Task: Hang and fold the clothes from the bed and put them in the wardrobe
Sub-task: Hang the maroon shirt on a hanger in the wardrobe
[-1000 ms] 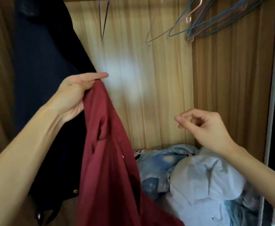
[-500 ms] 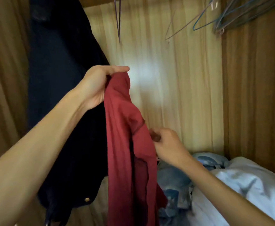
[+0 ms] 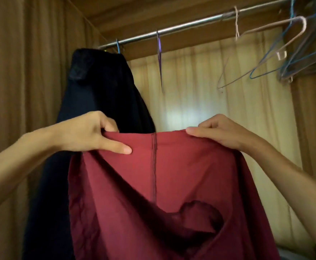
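Note:
A dark red garment (image 3: 153, 194) hangs spread out in front of me inside the wooden wardrobe (image 3: 22, 72). My left hand (image 3: 89, 134) pinches its top edge at the left, thumb in front and fingers curled behind. My right hand (image 3: 221, 132) grips the same edge at the right. A dark seam runs down the cloth's middle, and an opening shows low on the right. The metal rail (image 3: 187, 25) crosses above.
A black garment (image 3: 101, 94) hangs from the rail at the left, just behind the red one. A purple hanger (image 3: 160, 59) hangs mid-rail. Several empty wire hangers (image 3: 284, 57) crowd the rail's right end.
My right hand has come up and taken the red garment's top edge, and both hands have spread it wide. My view has tilted up, so the rail shows and the clothes pile has dropped out of sight.

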Available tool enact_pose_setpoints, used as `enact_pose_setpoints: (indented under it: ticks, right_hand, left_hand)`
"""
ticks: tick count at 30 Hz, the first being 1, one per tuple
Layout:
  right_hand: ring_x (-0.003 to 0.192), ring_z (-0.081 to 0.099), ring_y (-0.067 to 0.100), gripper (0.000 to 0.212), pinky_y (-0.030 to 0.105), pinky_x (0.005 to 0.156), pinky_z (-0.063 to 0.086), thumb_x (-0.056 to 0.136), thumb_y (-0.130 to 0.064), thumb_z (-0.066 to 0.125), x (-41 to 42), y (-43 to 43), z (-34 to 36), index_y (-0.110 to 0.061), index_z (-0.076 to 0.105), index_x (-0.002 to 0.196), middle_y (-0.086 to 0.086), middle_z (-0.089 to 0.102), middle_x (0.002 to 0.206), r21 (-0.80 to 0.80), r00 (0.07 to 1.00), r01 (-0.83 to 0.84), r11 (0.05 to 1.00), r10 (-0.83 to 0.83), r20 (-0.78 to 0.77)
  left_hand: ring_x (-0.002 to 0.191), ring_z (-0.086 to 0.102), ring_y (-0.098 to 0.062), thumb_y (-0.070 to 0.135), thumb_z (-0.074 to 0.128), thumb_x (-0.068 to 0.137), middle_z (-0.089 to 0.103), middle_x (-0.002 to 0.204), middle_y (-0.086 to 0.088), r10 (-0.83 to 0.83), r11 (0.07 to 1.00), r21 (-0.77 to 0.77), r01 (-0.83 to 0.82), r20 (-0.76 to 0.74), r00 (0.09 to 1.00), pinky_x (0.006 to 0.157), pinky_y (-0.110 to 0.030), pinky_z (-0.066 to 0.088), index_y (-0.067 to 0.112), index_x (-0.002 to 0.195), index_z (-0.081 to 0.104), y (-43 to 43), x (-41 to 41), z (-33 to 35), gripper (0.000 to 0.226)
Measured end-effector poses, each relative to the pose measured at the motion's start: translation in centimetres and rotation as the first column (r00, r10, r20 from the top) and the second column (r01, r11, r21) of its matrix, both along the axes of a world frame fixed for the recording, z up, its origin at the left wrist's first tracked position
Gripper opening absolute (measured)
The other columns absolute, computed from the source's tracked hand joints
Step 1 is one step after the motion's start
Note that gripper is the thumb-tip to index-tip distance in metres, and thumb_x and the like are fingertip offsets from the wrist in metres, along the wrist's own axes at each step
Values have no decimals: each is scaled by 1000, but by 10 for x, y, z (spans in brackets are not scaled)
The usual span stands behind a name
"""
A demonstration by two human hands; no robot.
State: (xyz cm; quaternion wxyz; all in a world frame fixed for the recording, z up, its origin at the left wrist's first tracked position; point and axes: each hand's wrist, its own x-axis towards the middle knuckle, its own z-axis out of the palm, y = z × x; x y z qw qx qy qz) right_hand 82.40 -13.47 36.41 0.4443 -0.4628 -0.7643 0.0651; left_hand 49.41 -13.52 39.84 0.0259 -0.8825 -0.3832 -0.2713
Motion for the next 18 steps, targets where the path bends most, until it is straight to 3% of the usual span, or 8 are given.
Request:
enact_pose_setpoints:
  ticks: [2, 4, 6, 7, 9, 13, 16, 18]
  right_hand:
    - [51, 50, 14, 80, 30, 66, 37, 70, -88, 47, 3, 13, 26, -11, 66, 69, 2, 57, 59, -104, 995, -10, 995, 0, -95]
    - [62, 62, 12, 91, 35, 76, 46, 71, -94, 35, -5, 27, 51, -15, 76, 87, 3, 68, 72, -163, 996, -19, 986, 4, -87]
    - [76, 65, 23, 106, 42, 88, 54, 67, -96, 33, -22, 37, 80, -4, 72, 100, 14, 66, 80, -251, 961, -238, 938, 191, -199]
    - [75, 66, 28, 107, 38, 84, 57, 68, -96, 31, -31, 41, 97, -1, 68, 98, 18, 65, 77, -280, 909, -358, 891, 263, -325]
    - [79, 70, 32, 96, 31, 74, 56, 73, -94, 25, -47, 52, 134, -10, 55, 107, 17, 65, 67, -199, 810, -416, 887, 261, -525]
    - [69, 63, 22, 68, 24, 63, 49, 93, -70, 36, -74, 62, 197, -12, 53, 123, 7, 61, 81, 14, 695, -388, 921, 302, -653]
    - [50, 58, 22, 34, 23, 58, 50, 91, -45, 55, -91, 59, 204, -12, 58, 84, 11, 58, 71, -83, 764, -363, 928, 245, -597]
    - [52, 57, 21, 15, 24, 65, 52, 81, -26, 56, -98, 67, 205, -12, 51, 85, 10, 56, 82, -165, 780, -365, 916, 204, -592]
  left_hand:
    - [55, 59, -17, 49, 78, 74, 66, 64, -3, 56, 994, -96, -50, 55, 997, 56, -24, 48, 13, 56, 72, -8, -7, 14, 41]
    - [43, 47, -13, 51, 86, 67, 54, 50, -5, 111, 984, -166, -72, 237, 965, 46, -19, 38, 10, 46, 59, -15, -12, 28, 53]
    - [43, 55, -17, 49, 88, 46, 62, 55, -9, 121, 970, -243, -9, 452, 884, 46, -18, 44, 8, 52, 67, -19, -16, 44, 46]
    - [51, 65, -22, 45, 88, 38, 71, 67, -13, 122, 953, -300, 47, 519, 846, 51, -21, 52, 7, 63, 76, -21, -18, 51, 47]
    - [70, 74, -27, 37, 94, 23, 76, 91, -18, 129, 905, -392, 167, 626, 769, 63, -33, 61, 8, 87, 81, -25, -22, 61, 71]
    - [73, 74, -28, 37, 95, 19, 76, 99, -19, 133, 895, -380, 235, 730, 671, 74, -42, 62, 9, 99, 80, -24, -27, 70, 85]
    - [71, 74, -27, 33, 86, 47, 76, 99, -20, 145, 901, -373, 220, 739, 657, 81, -41, 59, 9, 97, 80, -30, -25, 68, 56]
    - [61, 72, -20, 28, 80, 59, 75, 91, -18, 141, 933, -308, 184, 786, 602, 79, -36, 56, 5, 110, 75, -31, -23, 71, 56]
